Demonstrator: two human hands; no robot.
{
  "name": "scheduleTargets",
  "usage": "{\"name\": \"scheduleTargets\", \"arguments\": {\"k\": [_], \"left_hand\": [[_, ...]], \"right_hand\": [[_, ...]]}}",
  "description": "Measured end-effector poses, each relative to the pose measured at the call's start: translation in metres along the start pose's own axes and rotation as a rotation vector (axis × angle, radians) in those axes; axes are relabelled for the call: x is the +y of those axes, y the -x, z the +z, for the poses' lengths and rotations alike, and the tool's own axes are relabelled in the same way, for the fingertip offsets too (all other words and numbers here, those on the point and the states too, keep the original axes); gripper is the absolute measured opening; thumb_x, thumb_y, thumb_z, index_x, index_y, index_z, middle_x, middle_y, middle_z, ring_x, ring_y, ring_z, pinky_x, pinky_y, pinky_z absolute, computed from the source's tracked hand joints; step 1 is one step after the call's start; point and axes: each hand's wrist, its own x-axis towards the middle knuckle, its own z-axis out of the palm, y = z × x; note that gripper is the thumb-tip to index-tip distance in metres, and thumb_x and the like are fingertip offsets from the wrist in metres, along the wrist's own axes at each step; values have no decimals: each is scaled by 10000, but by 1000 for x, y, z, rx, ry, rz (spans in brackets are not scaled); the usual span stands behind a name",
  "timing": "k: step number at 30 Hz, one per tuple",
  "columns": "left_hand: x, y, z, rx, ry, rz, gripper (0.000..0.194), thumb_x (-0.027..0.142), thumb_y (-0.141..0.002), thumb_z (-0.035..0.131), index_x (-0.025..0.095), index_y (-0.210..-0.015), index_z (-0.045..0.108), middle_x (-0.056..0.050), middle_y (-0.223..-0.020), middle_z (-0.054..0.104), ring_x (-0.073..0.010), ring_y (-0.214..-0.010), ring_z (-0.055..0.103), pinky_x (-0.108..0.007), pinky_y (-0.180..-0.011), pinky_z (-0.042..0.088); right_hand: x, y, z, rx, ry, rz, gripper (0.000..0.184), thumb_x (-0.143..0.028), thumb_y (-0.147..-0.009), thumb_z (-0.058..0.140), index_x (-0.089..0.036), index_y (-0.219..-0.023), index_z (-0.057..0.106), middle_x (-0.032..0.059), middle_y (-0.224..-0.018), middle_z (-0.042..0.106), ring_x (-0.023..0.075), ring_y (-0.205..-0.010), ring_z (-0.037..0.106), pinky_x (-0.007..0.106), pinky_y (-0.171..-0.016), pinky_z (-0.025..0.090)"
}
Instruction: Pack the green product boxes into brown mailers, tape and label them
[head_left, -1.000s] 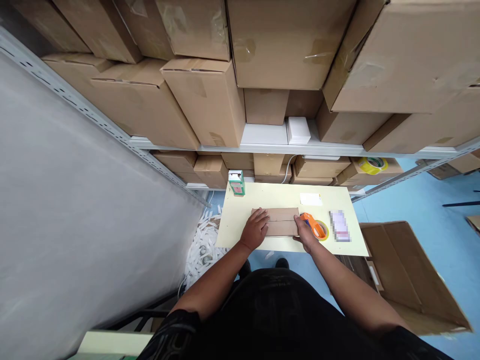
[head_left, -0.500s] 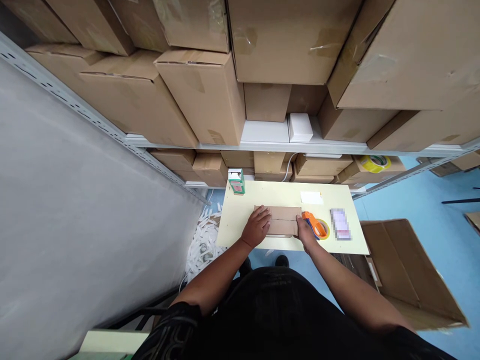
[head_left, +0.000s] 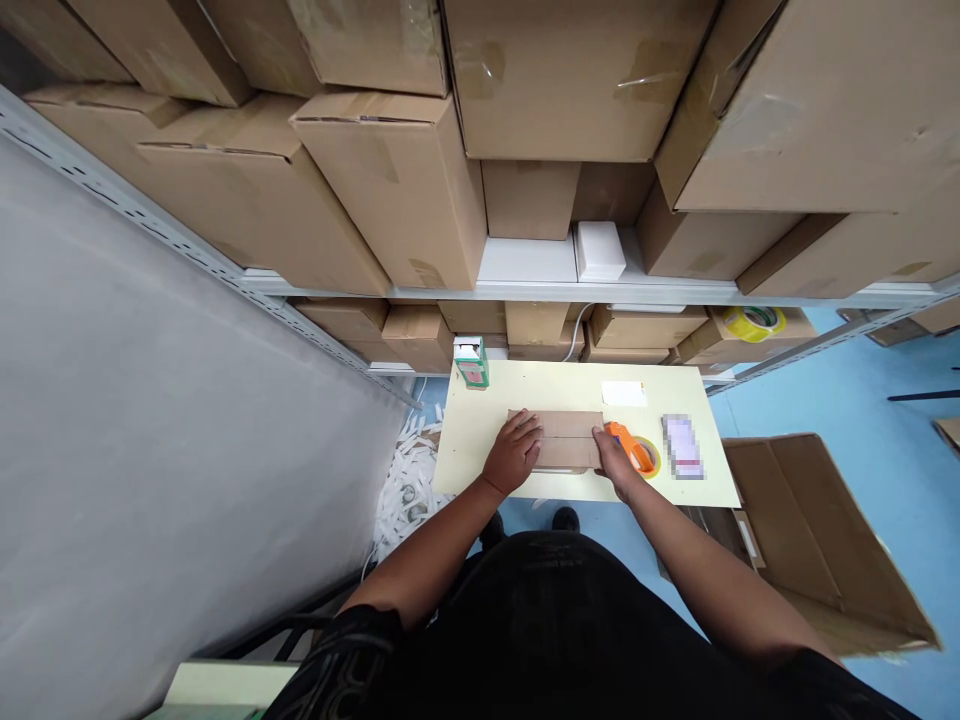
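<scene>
The closed cardboard box (head_left: pixel 570 442) lies on the table (head_left: pixel 541 382), near the middle of its front edge, with a straight seam running lengthwise along the top. The left hand (head_left: pixel 514 450) lies over the left end of this top, its fingers close together; whether its thumb pinches the side, I cannot tell. The right hand (head_left: pixel 615 462) has its fingers clamped on the right end, the thumb at the upper edge.

For good work here, I would press both ends with equal force, so that the two flaps stay level and the seam is straight and tight. The pressure should be gentle, because thin cardboard may bend in the middle. The orange tape dispenser (head_left: pixel 628 446) is just beside the right hand, toward the table's right edge, so this wrist should move with care.
</scene>
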Motion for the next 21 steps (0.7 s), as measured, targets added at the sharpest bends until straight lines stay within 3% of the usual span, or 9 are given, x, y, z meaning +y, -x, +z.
{"name": "scheduleTargets", "arguments": {"k": [3, 8, 11, 15, 21], "left_hand": [[-1, -1, 0, 35, -38, 35, 335, 231, -1023, 500, 178, -1293, 692, -106, -1425, 651, -284, -1502, 416, -591, -1225, 414], [0, -2, 1, 49, -66, 59, 335, 231, -1024, 501, 179, -1296, 689, -107, -1421, 652, -287, -1493, 429, -590, -1210, 436], [0, -2, 1, 40, -76, 58, 336, 224, -1022, 503, 183, -1300, 686, -103, -1429, 645, -287, -1492, 431, -588, -1212, 435], [2, -3, -1, 36, -86, 64, 322, 213, -1018, 509, 169, -1282, 688, -105, -1432, 641, -289, -1489, 433, -574, -1214, 437], [4, 0, -3, 48, -79, 59, 320, 220, -1025, 509, 163, -1290, 678, -112, -1431, 639, -291, -1492, 427, -583, -1210, 439]], "right_hand": [[-8, 1, -6, -46, -115, 72, 600, -769, -866, 538, -353, -1288, 630, 82, -1345, 672, 292, -1137, 648, 460, -879, 572], [-1, -4, -9, -107, -332, 171, 681, -830, -896, 372, -337, -1284, 635, 91, -1335, 684, 293, -1218, 626, 482, -985, 513], [14, -7, -2, -101, -312, 233, 639, -815, -890, 402, -354, -1274, 623, 90, -1312, 700, 281, -1161, 652, 446, -941, 528], [30, -10, 8, -128, -330, 190, 620, -776, -923, 346, -323, -1258, 603, 82, -1171, 743, 240, -1009, 688, 368, -823, 547], [31, -12, 0, -123, -153, 181, 607, -776, -913, 399, -292, -1184, 644, 62, -872, 743, 205, -780, 683, 321, -678, 540]]}}
